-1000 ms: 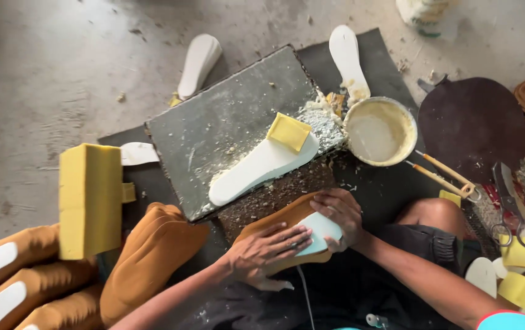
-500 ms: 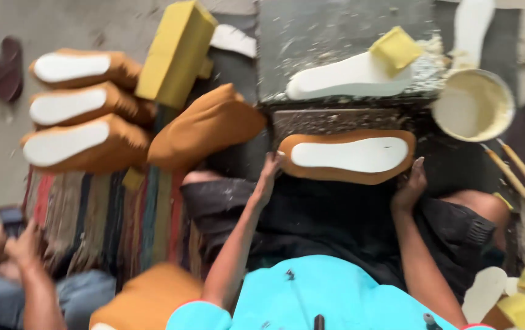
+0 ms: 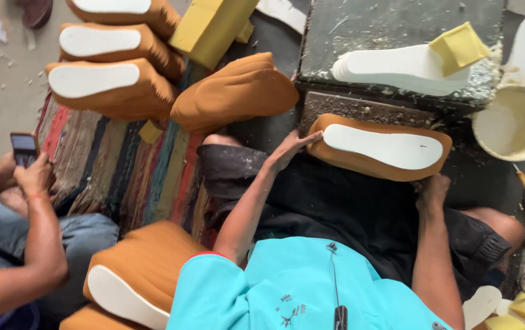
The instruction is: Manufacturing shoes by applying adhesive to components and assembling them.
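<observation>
Hands steady a soled tan shoe on the lap

Far left, a seated co-worker's hands [image 3: 21, 174] hold a phone [image 3: 24, 148]. Moving right, the left hand [image 3: 288, 148] lies flat, fingers apart, against the heel end of the tan shoe [image 3: 380, 148], sole up across the lap. The right hand [image 3: 432, 190] cups its near edge, apparently bracing it; whether that grip is closed, I cannot tell. Glue bowl [image 3: 515, 124] crowds the right.

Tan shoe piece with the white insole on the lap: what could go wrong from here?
1. The tan shoe piece lies across the lap with only the left hand and right hand at its ends; it may slide off.
2. The glue bowl sits close to its toe; a nudge could smear the white insole.
</observation>
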